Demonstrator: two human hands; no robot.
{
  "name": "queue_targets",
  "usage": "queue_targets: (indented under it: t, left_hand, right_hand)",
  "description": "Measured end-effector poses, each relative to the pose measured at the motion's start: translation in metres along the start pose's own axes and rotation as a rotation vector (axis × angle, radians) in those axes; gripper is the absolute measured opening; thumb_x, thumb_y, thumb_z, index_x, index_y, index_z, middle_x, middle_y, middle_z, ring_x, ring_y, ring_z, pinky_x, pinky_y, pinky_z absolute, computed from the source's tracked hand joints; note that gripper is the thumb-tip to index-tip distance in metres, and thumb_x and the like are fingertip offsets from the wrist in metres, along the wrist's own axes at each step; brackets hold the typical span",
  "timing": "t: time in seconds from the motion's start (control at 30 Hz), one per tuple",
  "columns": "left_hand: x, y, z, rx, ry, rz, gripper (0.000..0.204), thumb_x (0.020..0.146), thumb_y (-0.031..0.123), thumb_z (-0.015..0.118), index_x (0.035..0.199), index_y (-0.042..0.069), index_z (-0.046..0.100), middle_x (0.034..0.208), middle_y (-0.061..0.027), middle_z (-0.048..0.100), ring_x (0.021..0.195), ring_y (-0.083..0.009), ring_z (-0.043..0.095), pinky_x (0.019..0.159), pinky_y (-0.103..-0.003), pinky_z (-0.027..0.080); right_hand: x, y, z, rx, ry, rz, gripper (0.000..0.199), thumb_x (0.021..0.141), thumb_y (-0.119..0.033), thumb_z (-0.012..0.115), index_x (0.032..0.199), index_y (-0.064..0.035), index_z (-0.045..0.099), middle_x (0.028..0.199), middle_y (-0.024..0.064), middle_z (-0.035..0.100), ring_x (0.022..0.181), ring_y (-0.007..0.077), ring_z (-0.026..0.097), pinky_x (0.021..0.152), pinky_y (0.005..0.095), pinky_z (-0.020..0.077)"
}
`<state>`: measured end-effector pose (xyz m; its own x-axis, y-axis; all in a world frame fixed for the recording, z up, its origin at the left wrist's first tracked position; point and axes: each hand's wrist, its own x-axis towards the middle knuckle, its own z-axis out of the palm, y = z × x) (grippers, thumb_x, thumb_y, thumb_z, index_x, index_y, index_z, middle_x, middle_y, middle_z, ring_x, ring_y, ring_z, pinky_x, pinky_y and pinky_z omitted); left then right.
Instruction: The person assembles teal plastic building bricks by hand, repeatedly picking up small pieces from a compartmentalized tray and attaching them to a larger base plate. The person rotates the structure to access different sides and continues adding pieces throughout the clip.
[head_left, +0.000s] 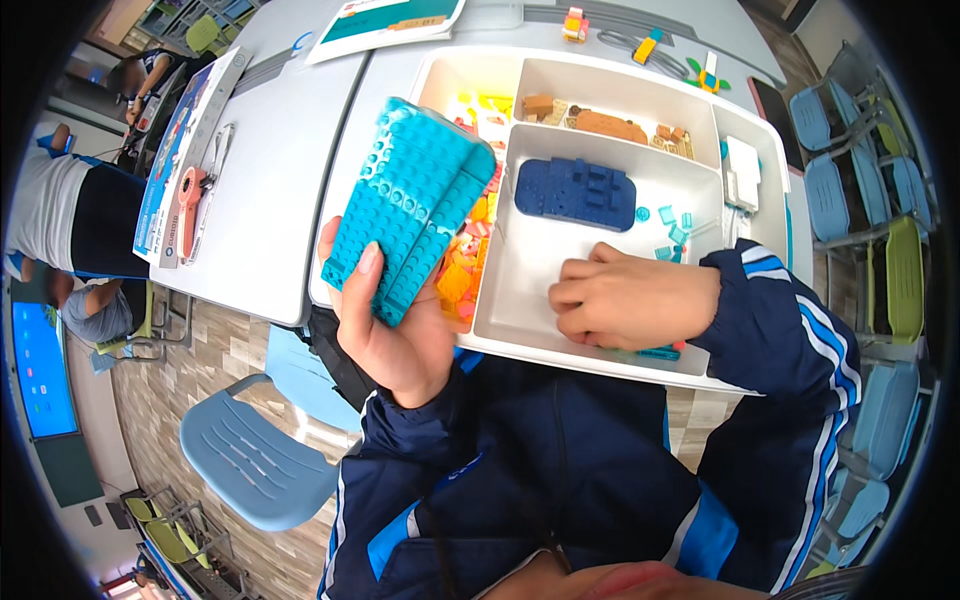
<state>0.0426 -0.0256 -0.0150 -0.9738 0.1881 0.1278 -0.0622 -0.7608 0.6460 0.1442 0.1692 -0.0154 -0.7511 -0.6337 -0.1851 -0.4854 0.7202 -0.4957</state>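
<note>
My left hand (pixel 395 335) grips a stack of teal studded building plates (pixel 410 200), held tilted above the left side of a white divided tray (pixel 495 320). Inside the tray's large compartment, my right hand (pixel 630 300) has its fingers curled down near the floor; anything in them is hidden. Beyond it lies a dark blue block of joined bricks (pixel 575 195). Several small clear teal pieces (pixel 675 235) are scattered to its right. A teal piece (pixel 660 353) shows under my right wrist at the near wall. Orange and yellow bricks (pixel 460 275) fill the left compartment, partly covered by the plates.
Brown and tan bricks (pixel 610 125) occupy the back compartment, white bricks (pixel 740 175) the right one. Behind the tray stand small brick figures (pixel 708 75) and a booklet (pixel 385 22). A long box (pixel 190 150) lies on the left table. A blue chair (pixel 255 455) stands at lower left.
</note>
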Motion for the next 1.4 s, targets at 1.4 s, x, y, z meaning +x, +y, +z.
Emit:
queue_targets:
  t: [1.4]
  left_hand:
    - [0.02, 0.014, 0.024, 0.822, -0.579, -0.238, 0.035, 0.074, -0.001, 0.067, 0.104, 0.001, 0.049, 0.113, -0.0314, 0.055, 0.105, -0.0308, 0.058, 0.092, -0.038, 0.043]
  right_hand:
    - [-0.089, 0.014, -0.067, 0.114, 0.354, 0.088, 0.017, 0.074, -0.007, 0.062, 0.089, 0.0, 0.063, 0.094, 0.0092, 0.061, 0.095, 0.0246, 0.056, 0.082, 0.0345, 0.0455]
